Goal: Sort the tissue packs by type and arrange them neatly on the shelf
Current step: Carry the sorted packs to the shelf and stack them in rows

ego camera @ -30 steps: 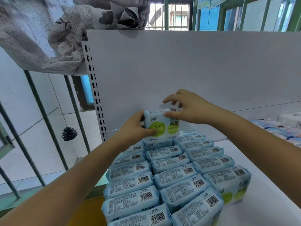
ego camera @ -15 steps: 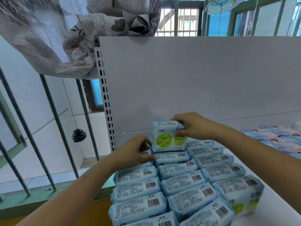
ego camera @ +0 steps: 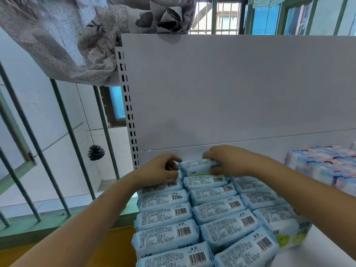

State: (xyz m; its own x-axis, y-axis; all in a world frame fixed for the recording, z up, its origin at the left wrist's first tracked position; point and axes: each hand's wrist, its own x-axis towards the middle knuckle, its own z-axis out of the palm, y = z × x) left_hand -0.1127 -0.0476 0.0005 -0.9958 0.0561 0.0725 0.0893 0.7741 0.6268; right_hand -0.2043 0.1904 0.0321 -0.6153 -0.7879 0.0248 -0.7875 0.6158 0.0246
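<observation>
Fingers [ego camera: 174, 160] of the left hand [ego camera: 158, 170]: curled, touching the left end of the rearmost tissue pack [ego camera: 198, 166]; whether they pinch it or only steady it cannot be told. Position: twelve o'clock end of the blue block, against the shelf back panel [ego camera: 231, 93].

Rearmost tissue pack: pale blue wrapper with a green edge showing, middle row, lying flat behind its neighbours.

Right hand [ego camera: 227, 160]: fingers bent over the pack's top and right end, gripping it.

Blue tissue packs [ego camera: 215, 209]: three rows, barcode faces up, running from six o'clock to twelve o'clock on the shelf [ego camera: 327, 253]. One pack at four o'clock shows a green front.

Pink-and-blue tissue packs [ego camera: 327, 164]: a separate type, grouped at three o'clock, apart from the blue block.

Handling, by judgement: light, soft, compressible; film wrapper probably slick. Best held by the two short ends, pressed gently to avoid crushing or disturbing adjoining rows.
</observation>
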